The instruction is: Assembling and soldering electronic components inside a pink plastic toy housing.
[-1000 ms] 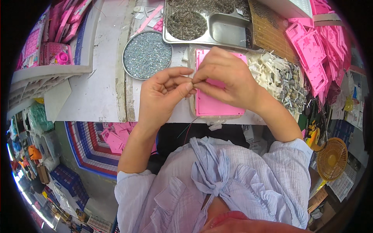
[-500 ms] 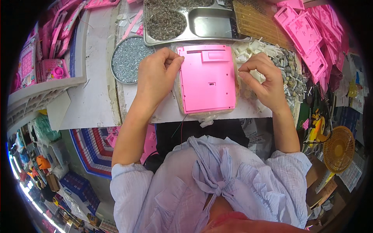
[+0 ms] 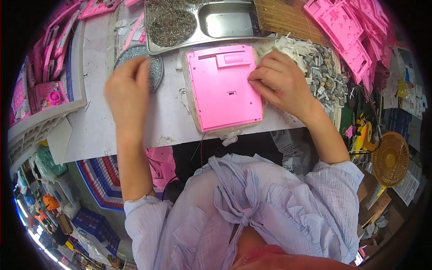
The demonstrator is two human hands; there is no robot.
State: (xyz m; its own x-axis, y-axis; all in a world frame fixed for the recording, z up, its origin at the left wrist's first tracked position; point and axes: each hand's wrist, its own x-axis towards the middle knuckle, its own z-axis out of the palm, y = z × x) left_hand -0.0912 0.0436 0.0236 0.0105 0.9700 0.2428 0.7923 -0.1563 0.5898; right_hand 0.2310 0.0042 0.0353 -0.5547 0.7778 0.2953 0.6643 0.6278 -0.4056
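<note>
A pink plastic casing panel (image 3: 220, 101) lies face up on a plastic-wrapped pad (image 3: 258, 122) in front of me. It has small holes, a raised block near its far edge and a slot beside that. At the panel's right edge my right hand (image 3: 281, 81) is closed in a pinch, thumb against fingers; whatever they hold is too small or hidden to make out. My left hand (image 3: 128, 92) is over the near left part of a round dish (image 3: 157, 74) full of small silvery metal pieces. Its fingers point down and are blurred, so their grip is unclear.
Beyond the panel stands a metal tray (image 3: 227, 22) with small dark pieces in one compartment. White and grey small parts (image 3: 321, 67) lie heaped to the right. Pink panels (image 3: 344, 33) are piled far right; a grey rack (image 3: 81, 94) edges the left. A yellow fan (image 3: 390, 159) stands at right.
My left hand has left the panel's left edge and moved left to the dish. My right hand has come left onto the panel's right edge. The view has shifted slightly.
</note>
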